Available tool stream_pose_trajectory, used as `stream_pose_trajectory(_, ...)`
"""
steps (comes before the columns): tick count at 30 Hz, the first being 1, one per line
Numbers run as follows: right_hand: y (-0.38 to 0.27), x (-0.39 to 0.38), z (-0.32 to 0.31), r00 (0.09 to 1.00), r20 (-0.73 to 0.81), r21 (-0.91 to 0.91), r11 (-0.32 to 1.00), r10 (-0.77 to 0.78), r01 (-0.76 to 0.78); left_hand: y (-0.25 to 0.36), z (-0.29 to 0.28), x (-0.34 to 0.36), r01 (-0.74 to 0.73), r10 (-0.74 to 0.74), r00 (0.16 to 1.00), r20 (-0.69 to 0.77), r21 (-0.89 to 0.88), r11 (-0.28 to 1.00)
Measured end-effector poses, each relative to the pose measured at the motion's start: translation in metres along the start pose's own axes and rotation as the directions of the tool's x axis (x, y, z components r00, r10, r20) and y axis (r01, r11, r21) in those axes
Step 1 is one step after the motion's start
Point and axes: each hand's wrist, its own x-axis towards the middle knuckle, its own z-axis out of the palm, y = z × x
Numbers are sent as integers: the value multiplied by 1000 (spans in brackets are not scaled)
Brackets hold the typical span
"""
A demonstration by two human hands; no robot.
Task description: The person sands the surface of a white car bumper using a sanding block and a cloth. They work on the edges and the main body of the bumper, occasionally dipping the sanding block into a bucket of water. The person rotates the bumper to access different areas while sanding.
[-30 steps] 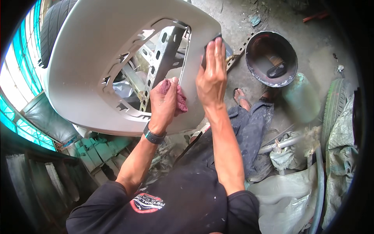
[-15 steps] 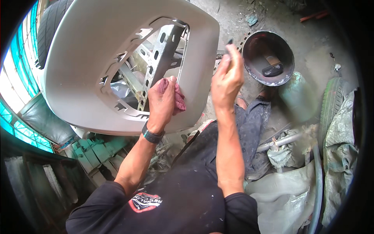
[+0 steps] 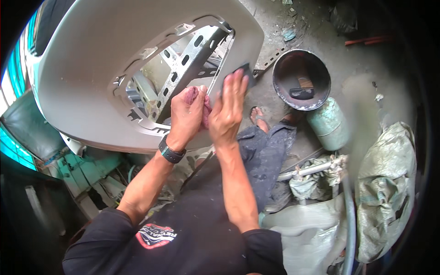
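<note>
A large grey car bumper [image 3: 87, 68] with a wide opening spans the upper left, in front of me. My left hand [image 3: 185, 114] is closed round a crumpled maroon cloth [image 3: 205, 113] at the lower right edge of that opening. Over the bumper's right part, my right hand [image 3: 229, 107] has its fingers stretched forward, blurred by motion. Beneath its fingertips is a thin dark sheet, apparently sandpaper [image 3: 246, 73], held against or just over the grey surface. The palm side of this hand is hidden.
A slotted metal stand [image 3: 190, 57] shows through the opening. To the right are a round bucket [image 3: 326, 75] with a dark block inside, a green cylinder [image 3: 330, 126], a crumpled silvery sack [image 3: 385, 183] and a grey hose [image 3: 349, 220]. My sandalled foot [image 3: 259, 120] is below.
My right hand has come left and down, from beside the bumper to its surface, bringing the dark sheet. My left hand keeps the cloth. The whole view has shifted.
</note>
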Motion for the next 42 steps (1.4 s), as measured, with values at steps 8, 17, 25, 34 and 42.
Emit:
stream_pose_trajectory(8,9,18,3,999,-14,-52,997,50,-51,-10,-1,0,-60,67,995,-79,80,995)
stream_pose_trajectory(17,8,18,-5,999,31,-86,996,26,-23,-14,2,1,-31,31,999,-28,22,999)
stream_pose_trajectory(25,12,28,-6,999,31,-88,996,15,-12,-13,0,2,-32,35,998,-42,81,996)
stream_pose_trajectory(34,11,24,-7,999,32,-109,994,8,-4,-10,1,2,-47,50,998,-36,96,994)
stream_pose_trajectory(42,3,22,-11,998,3,-21,997,-68,68,4,11,10,-94,93,993,-70,-10,996)
